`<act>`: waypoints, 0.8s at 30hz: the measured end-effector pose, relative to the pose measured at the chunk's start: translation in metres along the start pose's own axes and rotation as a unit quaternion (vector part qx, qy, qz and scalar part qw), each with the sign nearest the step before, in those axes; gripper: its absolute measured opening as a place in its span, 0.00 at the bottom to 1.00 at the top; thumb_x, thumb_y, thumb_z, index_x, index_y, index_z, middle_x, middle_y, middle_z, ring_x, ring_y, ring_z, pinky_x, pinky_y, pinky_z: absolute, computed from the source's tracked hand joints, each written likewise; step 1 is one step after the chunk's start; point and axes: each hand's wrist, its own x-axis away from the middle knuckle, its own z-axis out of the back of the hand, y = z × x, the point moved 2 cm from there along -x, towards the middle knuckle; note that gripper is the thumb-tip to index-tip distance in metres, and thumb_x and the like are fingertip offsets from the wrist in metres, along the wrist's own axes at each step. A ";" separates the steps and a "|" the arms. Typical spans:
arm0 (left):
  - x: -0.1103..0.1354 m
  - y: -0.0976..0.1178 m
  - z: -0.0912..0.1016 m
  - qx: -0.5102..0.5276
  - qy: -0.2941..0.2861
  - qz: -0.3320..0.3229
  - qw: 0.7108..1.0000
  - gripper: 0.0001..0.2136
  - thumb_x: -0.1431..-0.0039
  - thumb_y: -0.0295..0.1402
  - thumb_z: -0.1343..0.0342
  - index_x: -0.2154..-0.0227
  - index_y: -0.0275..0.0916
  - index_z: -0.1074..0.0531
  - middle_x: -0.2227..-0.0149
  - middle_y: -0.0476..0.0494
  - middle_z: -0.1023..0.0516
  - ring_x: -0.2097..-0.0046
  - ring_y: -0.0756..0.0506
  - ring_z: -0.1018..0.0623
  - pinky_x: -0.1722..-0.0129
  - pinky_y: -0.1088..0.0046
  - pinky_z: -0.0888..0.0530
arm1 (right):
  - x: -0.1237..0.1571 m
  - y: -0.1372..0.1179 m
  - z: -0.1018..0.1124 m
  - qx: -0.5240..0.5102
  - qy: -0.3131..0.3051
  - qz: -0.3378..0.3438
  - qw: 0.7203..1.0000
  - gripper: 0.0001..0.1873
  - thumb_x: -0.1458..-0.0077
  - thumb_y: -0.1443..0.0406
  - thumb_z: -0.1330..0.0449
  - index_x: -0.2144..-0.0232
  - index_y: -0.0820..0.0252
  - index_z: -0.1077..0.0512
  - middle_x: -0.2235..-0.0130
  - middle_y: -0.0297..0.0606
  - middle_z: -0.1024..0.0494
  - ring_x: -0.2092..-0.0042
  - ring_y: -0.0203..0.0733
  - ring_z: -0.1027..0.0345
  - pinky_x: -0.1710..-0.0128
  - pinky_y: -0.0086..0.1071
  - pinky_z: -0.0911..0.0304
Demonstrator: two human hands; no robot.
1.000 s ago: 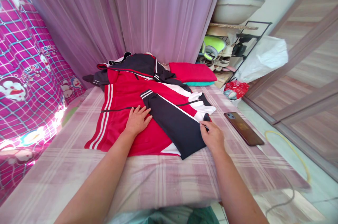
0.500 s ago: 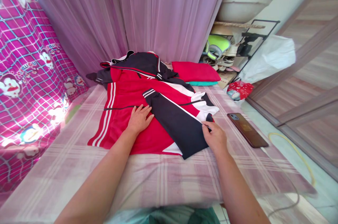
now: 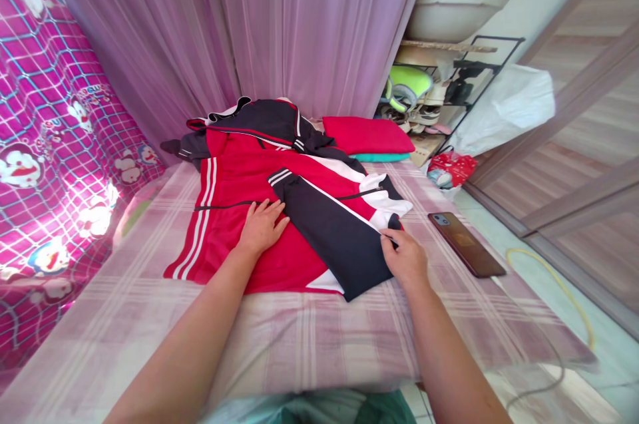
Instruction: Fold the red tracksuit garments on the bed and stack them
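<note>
A red track jacket [image 3: 234,198] with white stripes lies spread on a checked pink bedsheet [image 3: 309,337]. Its dark navy sleeve [image 3: 334,237] is folded across the front. My left hand [image 3: 262,227] rests flat and open on the red cloth just left of the sleeve. My right hand [image 3: 404,257] pinches the right edge of the navy sleeve near the white panel. A dark hood [image 3: 264,119] lies at the far end of the jacket.
A brown phone [image 3: 466,244] lies on the sheet to the right of my right hand. Folded red and teal cloth [image 3: 367,138] sits at the back. A shoe rack [image 3: 429,104] and a white bag [image 3: 504,111] stand at the right. Purple curtains hang behind.
The view has shifted slightly; both hands stay in the same places on the jacket.
</note>
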 end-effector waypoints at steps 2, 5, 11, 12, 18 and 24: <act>0.000 0.000 0.000 0.001 0.002 0.000 1.000 0.22 0.34 0.43 0.53 0.40 0.43 0.30 0.37 0.42 0.30 0.34 0.35 0.35 0.33 0.46 0.45 | 0.000 0.000 0.000 0.000 -0.001 0.001 1.000 0.17 0.46 0.59 0.47 0.65 0.56 0.20 0.64 0.42 0.18 0.68 0.44 0.30 0.64 0.36 0.36; 0.000 0.000 0.000 0.002 -0.003 0.003 1.000 0.23 0.34 0.43 0.54 0.40 0.43 0.31 0.37 0.42 0.31 0.34 0.35 0.36 0.33 0.47 0.46 | 0.000 -0.001 0.001 -0.004 -0.002 0.003 1.000 0.17 0.46 0.59 0.47 0.65 0.57 0.20 0.64 0.42 0.18 0.69 0.44 0.30 0.64 0.36 0.36; 0.001 0.000 0.001 0.005 0.006 -0.001 1.000 0.23 0.34 0.42 0.54 0.40 0.41 0.31 0.37 0.40 0.30 0.34 0.35 0.35 0.33 0.46 0.45 | 0.000 0.001 0.000 -0.005 -0.007 -0.001 1.000 0.17 0.46 0.59 0.47 0.64 0.57 0.20 0.64 0.42 0.18 0.70 0.43 0.31 0.65 0.36 0.36; 0.001 0.000 0.001 0.006 0.008 -0.002 1.000 0.23 0.34 0.41 0.54 0.40 0.41 0.30 0.37 0.41 0.30 0.35 0.35 0.34 0.33 0.47 0.45 | 0.000 0.001 -0.001 -0.005 -0.008 -0.001 1.000 0.17 0.46 0.59 0.47 0.64 0.56 0.20 0.64 0.42 0.18 0.70 0.43 0.31 0.65 0.36 0.36; 0.000 -0.002 0.000 0.015 0.013 -0.001 1.000 0.22 0.34 0.41 0.54 0.41 0.42 0.29 0.38 0.41 0.29 0.35 0.37 0.33 0.33 0.48 0.44 | 0.000 0.000 0.000 -0.005 -0.005 0.002 1.000 0.18 0.46 0.58 0.48 0.65 0.57 0.20 0.64 0.42 0.18 0.71 0.43 0.31 0.65 0.36 0.36; 0.001 -0.001 0.001 0.007 0.013 0.003 1.000 0.23 0.34 0.41 0.54 0.40 0.41 0.31 0.39 0.40 0.28 0.35 0.37 0.33 0.33 0.48 0.44 | 0.000 0.000 0.000 -0.005 -0.003 0.002 1.000 0.18 0.46 0.58 0.48 0.65 0.57 0.20 0.63 0.42 0.18 0.71 0.42 0.31 0.64 0.36 0.35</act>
